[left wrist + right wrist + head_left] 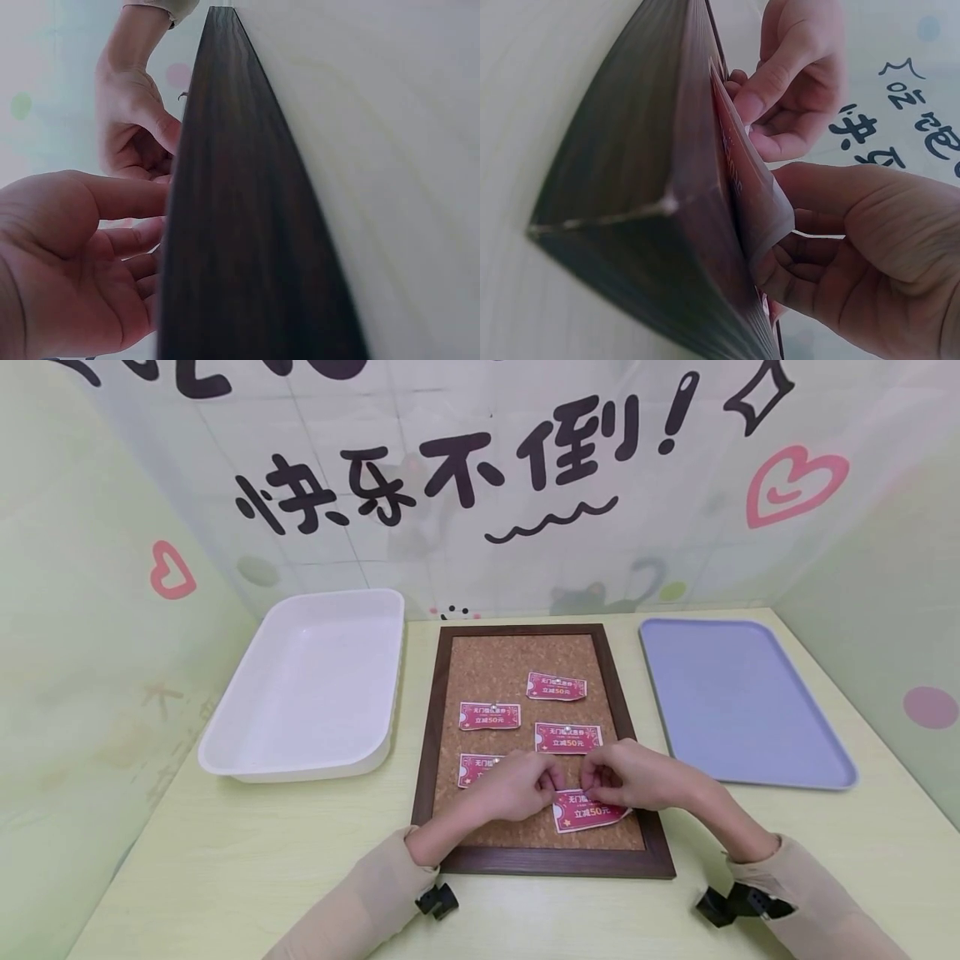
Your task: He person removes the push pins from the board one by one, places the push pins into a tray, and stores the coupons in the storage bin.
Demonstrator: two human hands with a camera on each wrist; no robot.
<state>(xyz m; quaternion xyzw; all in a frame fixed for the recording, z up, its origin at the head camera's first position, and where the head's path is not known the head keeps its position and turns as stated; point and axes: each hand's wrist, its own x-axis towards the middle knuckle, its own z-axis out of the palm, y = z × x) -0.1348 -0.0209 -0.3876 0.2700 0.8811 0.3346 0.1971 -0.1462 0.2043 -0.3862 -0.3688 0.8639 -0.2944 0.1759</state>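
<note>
A red-and-white paper coupon [585, 814] lies tilted over the lower right of a cork board [502, 660] with a dark wooden frame. At its upper left corner, my left hand [517, 787] pinches with thumb and index; a small pale bit shows between the fingertips in the right wrist view. My right hand [637, 774] grips its upper right part, thumb and fingers bent. In the right wrist view the coupon [761, 195] stands partly off the board, its near edge curled. The frame hides the left fingertips in the left wrist view.
Several similar coupons, such as the upper one [557, 687], are pinned to the cork. A deep white tray [300, 685] stands left of the board, a flat blue-purple tray [750, 710] right of it. A printed curtain [480, 568] rises behind the table [262, 852].
</note>
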